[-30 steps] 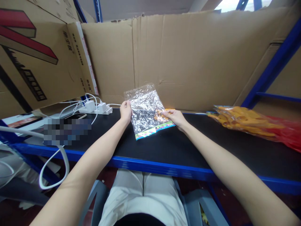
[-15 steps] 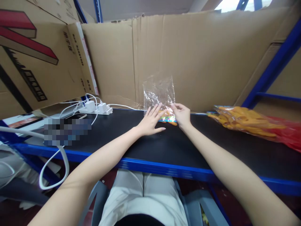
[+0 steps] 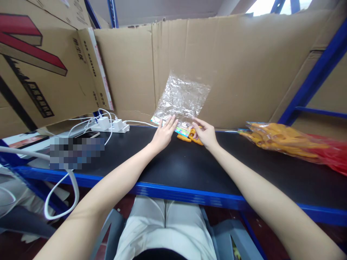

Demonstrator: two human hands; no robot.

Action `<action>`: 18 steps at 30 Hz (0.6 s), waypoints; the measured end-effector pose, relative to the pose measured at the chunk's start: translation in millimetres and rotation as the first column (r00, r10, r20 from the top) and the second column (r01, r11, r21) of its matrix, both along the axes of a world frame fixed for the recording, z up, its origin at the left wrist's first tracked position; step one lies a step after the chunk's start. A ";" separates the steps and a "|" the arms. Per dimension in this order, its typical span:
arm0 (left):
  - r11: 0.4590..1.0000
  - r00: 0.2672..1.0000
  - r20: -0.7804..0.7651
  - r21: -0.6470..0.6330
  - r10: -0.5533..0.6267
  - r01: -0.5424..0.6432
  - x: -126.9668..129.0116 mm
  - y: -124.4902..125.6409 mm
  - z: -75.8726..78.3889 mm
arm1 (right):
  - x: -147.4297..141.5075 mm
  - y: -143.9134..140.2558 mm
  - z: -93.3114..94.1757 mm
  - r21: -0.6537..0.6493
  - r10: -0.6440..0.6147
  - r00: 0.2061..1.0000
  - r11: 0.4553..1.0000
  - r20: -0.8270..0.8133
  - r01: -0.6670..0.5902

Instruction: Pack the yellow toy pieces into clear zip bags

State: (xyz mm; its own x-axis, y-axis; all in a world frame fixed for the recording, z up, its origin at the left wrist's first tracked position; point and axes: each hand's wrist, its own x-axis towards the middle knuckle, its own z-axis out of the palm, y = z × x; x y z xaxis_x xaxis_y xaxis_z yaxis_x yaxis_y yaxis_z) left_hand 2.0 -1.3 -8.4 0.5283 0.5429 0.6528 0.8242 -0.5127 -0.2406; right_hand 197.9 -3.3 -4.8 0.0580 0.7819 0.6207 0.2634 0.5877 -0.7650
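Observation:
A crinkled clear plastic bag [image 3: 183, 99] with a colourful printed strip along its lower edge stands upright against the cardboard backing. My left hand [image 3: 162, 134] pinches that lower edge at the left, fingers stretched out. My right hand [image 3: 204, 133] grips the same edge at the right. Small orange items [image 3: 187, 137] lie on the black shelf surface [image 3: 176, 162] right below the bag, between my two hands; part of them is hidden by my right fingers.
A pile of orange items in plastic [image 3: 282, 141] lies at the right, with red plastic [image 3: 334, 157] beyond it. A white power strip with chargers [image 3: 110, 125] and cables sits at the left. Cardboard walls [image 3: 244, 65] close the back; a blue shelf edge [image 3: 189, 193] runs along the front.
The bag went from lying flat and low between my hands to standing up against the cardboard. My left hand let go of its side, then took its lower edge. Orange items now lie beneath it.

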 end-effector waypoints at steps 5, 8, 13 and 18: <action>0.970 0.977 0.027 -0.133 0.210 -0.205 -23.5 14.1 8.0 | 3.9 7.1 -11.6 0.176 -0.070 0.899 0.984 0.432 -0.008; 0.909 0.933 0.023 -0.233 0.360 -0.345 -45.8 28.9 12.2 | 2.4 6.9 -18.6 0.203 -0.060 0.779 0.975 0.624 -0.088; 0.801 0.873 -0.092 -0.361 0.479 -0.478 -90.6 59.2 7.5 | -1.3 6.3 -30.8 -0.028 0.070 0.601 0.996 0.796 -0.079; 0.599 0.831 -0.244 -0.596 0.500 -0.535 -132.0 79.1 -7.2 | -3.6 4.2 -33.8 -0.218 0.205 0.488 0.975 0.849 -0.030</action>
